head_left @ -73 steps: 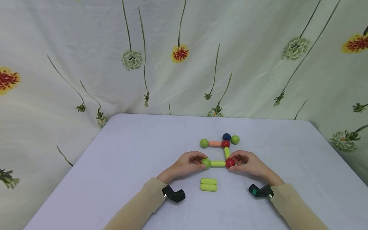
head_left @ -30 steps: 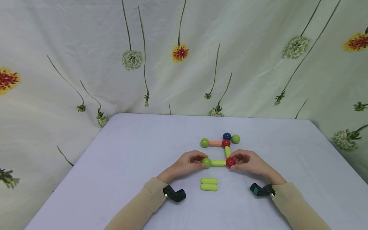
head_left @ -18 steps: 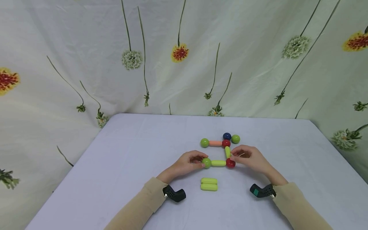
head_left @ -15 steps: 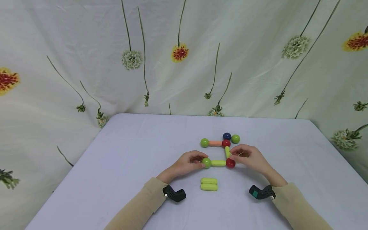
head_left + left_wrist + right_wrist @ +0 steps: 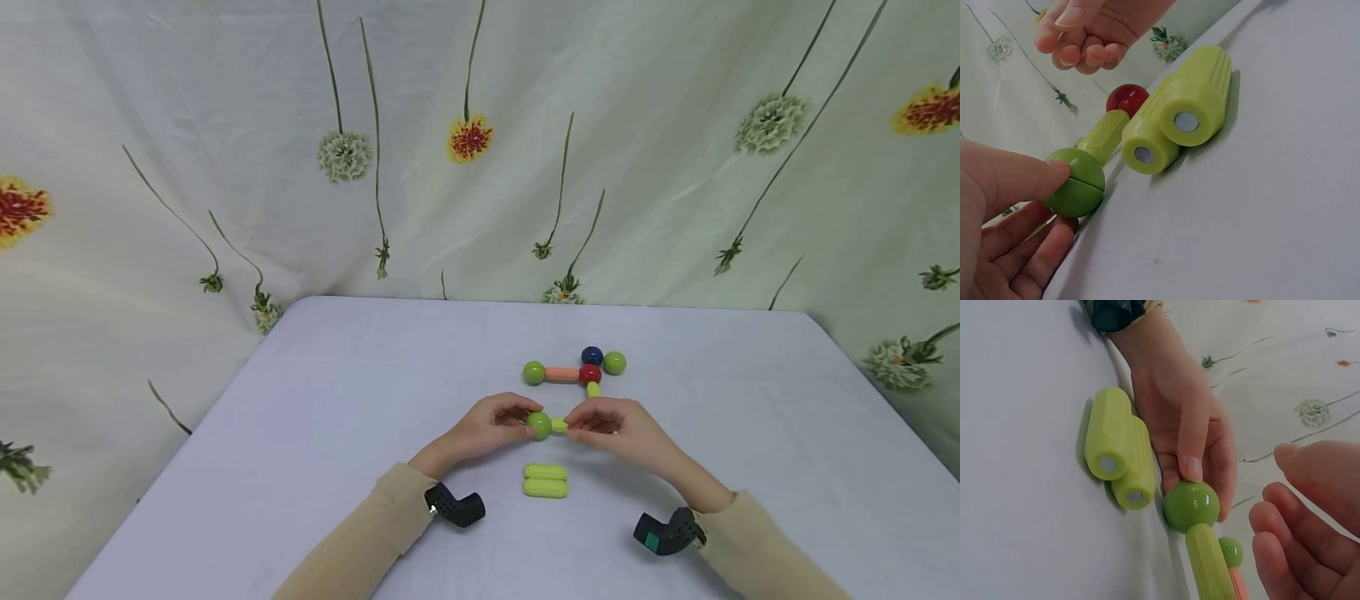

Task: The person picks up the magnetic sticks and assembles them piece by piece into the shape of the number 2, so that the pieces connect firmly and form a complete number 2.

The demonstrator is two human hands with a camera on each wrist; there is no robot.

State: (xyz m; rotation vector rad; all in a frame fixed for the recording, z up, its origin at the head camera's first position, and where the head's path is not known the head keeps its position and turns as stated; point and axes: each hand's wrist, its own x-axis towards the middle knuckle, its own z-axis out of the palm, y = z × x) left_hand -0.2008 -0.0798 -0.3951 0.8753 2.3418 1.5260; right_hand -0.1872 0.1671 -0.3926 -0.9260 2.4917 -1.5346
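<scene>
My left hand [image 5: 491, 427] pinches a glossy green ball [image 5: 539, 425] between thumb and fingers. From that ball a yellow-green ribbed rod [image 5: 1209, 562] runs to a red ball [image 5: 1126, 100]; in the head view my right hand [image 5: 626, 432] covers this red ball. The wrist views show the right hand raised above the rod, fingers loosely bent and holding nothing. Another yellow-green rod [image 5: 593, 390] leads back to a second red ball [image 5: 590, 374]. An orange rod [image 5: 562, 374] joins that one to a green ball [image 5: 534, 372] on its left.
Two loose yellow-green rods [image 5: 545, 487] lie side by side in front, with grey discs in their ends. A dark blue ball [image 5: 592, 356] and another green ball [image 5: 615, 362] sit behind the chain. Flowered cloth [image 5: 450, 217] hangs beyond the white table [image 5: 360, 375].
My right hand has let go of the nearer red ball, risen, and moved left over the front rod. My left hand stays on its green ball.
</scene>
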